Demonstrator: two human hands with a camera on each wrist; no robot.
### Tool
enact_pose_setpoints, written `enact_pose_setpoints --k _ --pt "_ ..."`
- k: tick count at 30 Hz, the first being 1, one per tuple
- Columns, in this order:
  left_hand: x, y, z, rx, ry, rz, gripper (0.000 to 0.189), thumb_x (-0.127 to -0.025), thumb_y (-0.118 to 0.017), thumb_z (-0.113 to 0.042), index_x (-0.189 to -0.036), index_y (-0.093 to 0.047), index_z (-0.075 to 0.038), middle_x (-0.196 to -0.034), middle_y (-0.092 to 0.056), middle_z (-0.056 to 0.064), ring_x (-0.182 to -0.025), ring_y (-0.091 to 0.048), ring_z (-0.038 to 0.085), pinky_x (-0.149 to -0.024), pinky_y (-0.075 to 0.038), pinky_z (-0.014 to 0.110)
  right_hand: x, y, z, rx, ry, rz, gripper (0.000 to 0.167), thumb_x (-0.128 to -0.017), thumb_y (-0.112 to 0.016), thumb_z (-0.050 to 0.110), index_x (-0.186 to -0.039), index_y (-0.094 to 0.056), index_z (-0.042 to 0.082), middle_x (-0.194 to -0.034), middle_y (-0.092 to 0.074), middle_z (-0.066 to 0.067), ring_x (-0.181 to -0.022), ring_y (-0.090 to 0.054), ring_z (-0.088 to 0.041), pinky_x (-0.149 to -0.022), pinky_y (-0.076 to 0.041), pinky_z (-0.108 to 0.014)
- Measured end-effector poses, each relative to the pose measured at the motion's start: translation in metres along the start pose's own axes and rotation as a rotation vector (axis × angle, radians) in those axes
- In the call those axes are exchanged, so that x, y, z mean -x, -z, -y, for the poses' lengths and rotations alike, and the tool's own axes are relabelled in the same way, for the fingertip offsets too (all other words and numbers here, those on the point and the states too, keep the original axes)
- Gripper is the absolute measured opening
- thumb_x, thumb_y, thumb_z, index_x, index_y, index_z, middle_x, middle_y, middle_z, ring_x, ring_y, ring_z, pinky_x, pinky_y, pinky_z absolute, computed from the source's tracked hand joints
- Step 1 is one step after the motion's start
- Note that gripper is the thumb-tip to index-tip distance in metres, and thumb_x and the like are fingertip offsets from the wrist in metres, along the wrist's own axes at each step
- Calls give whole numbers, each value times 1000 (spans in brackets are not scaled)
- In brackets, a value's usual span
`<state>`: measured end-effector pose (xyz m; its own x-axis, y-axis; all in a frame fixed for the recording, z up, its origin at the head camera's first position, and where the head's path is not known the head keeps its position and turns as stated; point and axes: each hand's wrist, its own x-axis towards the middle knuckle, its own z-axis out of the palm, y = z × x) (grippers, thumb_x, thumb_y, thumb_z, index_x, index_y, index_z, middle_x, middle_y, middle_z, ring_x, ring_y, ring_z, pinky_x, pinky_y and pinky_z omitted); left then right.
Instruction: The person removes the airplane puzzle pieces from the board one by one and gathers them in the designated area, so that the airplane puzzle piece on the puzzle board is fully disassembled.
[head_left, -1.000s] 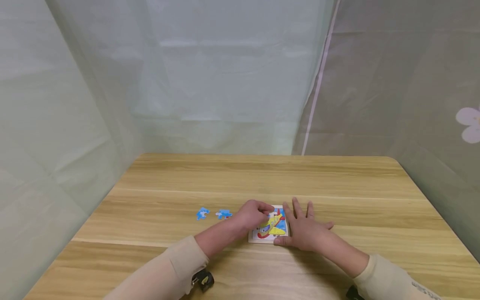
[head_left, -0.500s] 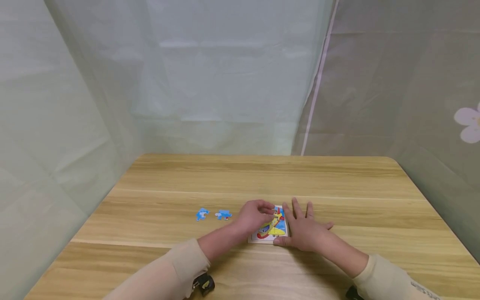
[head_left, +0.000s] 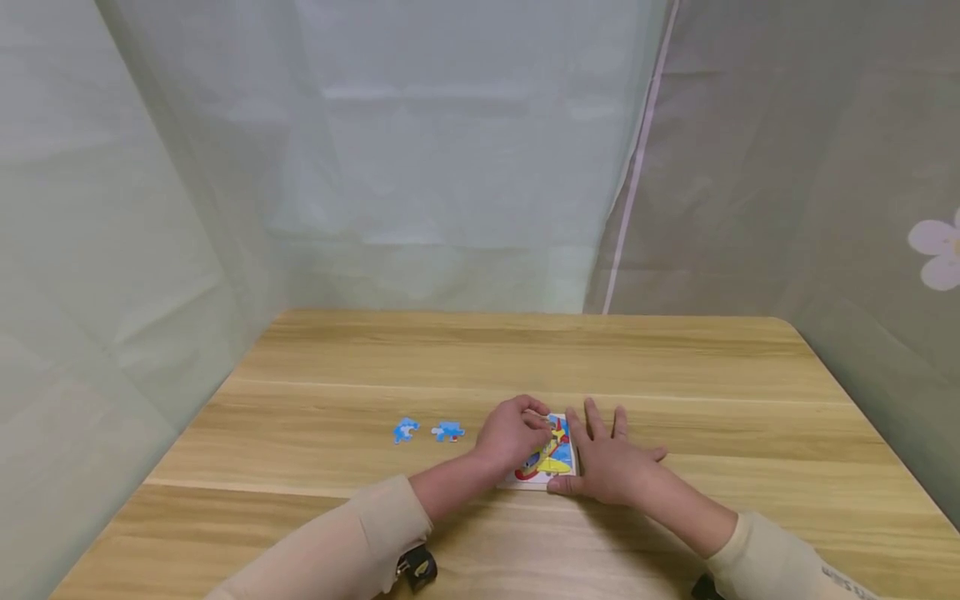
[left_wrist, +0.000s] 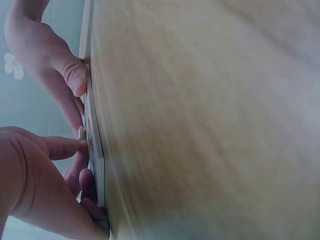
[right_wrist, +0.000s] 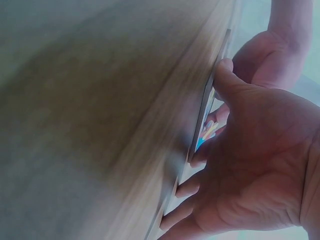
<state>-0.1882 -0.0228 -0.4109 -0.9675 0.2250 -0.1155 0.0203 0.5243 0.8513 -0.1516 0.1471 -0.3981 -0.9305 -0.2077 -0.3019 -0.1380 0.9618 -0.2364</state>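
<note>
A jigsaw puzzle board with a yellow and red aeroplane picture lies on the table. Over its left and far part is my left hand, its thumb and fingers pinching a small puzzle piece close to the board's surface. Much of that piece is hidden by the fingers. My right hand rests at the board's right side with its fingers spread, the thumb on the near right corner and the index finger along the far right edge. The left hand covers part of the picture.
Two loose blue and white puzzle pieces, a left one and a right one, lie on the wooden table left of the board. Pale cloth hangings stand behind the table and at its sides.
My left hand has shifted slightly to the right over the board, its fingers working at the same spot. The right hand and the two loose pieces stay in place.
</note>
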Motion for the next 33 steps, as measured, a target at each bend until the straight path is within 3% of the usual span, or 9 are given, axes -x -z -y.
enact_pose_setpoints --k 8,14,19,26,33 --pt "-1 0 -1 13 17 7 23 -89 -76 -8 -111 -72 -9 -88 -73 -2 -82 -67 12 -78 -56 33 0 0 -1 -1 -1 0 112 -80 -63 76 -161 -22 11 -166 -9 -23 -145 -5 -60 -73 -21 -93" --pt "-2 4 4 74 -5 13 24 -89 -75 -6 -113 -71 -6 -90 -74 0 -86 -69 14 -81 -55 35 -1 -1 -1 0 -1 4 112 -80 -63 76 -162 -21 11 -166 -8 -22 -145 -4 -60 -74 -21 -93" --pt "-1 12 10 131 -4 23 26 -90 -75 -7 -116 -70 -6 -92 -74 2 -90 -68 15 -87 -54 38 -2 -2 0 0 4 -3 113 -80 -63 77 -162 -21 11 -166 -8 -22 -144 -5 -60 -73 -20 -93" --pt "2 24 17 194 1 -3 30 -90 -75 -5 -119 -69 -4 -93 -73 4 -88 -67 16 -81 -54 34 -2 -3 2 10 -1 -5 114 -79 -63 77 -162 -21 12 -167 -8 -21 -145 -5 -60 -74 -20 -93" --pt "7 36 25 184 6 1 29 -91 -74 -6 -119 -68 -4 -96 -73 5 -91 -68 17 -84 -55 34 -1 -2 2 6 7 -16 114 -79 -63 77 -162 -21 11 -166 -9 -22 -144 -6 -60 -73 -20 -93"
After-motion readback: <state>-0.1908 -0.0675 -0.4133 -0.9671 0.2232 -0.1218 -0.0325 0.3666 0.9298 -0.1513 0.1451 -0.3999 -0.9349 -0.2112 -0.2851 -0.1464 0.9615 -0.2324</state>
